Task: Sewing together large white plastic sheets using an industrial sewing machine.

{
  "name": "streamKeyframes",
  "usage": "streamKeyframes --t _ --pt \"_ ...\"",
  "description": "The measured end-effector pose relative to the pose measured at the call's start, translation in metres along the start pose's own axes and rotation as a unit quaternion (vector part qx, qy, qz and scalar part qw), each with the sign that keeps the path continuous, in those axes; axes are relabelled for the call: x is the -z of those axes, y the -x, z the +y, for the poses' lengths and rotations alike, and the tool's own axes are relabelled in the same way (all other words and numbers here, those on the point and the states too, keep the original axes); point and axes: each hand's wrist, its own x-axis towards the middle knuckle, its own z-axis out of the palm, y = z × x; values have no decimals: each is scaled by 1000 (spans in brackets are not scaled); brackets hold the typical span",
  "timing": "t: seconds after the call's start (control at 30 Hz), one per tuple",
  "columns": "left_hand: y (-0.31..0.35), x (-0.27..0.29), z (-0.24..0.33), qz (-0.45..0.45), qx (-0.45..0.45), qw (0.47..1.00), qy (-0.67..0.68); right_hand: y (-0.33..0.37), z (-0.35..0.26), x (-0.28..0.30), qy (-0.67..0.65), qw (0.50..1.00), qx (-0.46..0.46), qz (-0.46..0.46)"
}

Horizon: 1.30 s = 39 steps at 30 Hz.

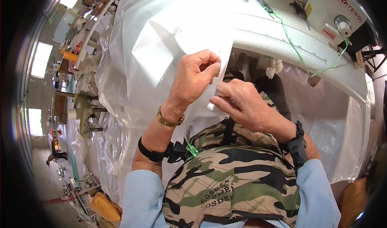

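Note:
A large white woven-plastic sheet (155, 50) spreads over the table and hangs down toward my lap, its glossy surface creased. Along its right side runs a narrow edge that looks folded. My left hand (194, 76) pinches this edge between thumb and fingers. Just below and to the right, my right hand (244, 105) closes on the lower part of the same edge, thumb against bent fingers. A short rolled white end sticks out beside the right thumb. The two hands nearly touch.
A white sewing machine (336, 16) stands at the upper right, and green thread (291, 42) trails from it over the table edge (274, 38), which bears a ruler scale. Clear plastic sheeting (111, 143) heaps at the left. More plastic (322, 127) hangs under the table at right.

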Motion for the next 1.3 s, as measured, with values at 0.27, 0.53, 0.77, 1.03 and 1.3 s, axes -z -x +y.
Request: streamKeyframes --t 0.27,0.53,0.77,1.03,1.3 --pt "4 9 -9 4 32 995 90 -10 1 -26 88 988 120 31" --pt "-10 33 2 16 20 998 57 -23 39 -34 23 959 155 238" --pt "-50 75 81 -24 -79 976 -203 -133 89 -123 -474 855 -7 211" --pt "-39 31 61 -197 -193 820 -501 -122 139 -172 -340 938 69 -12" --pt "11 3 -75 32 -150 912 -380 -53 158 -100 30 990 67 -121"
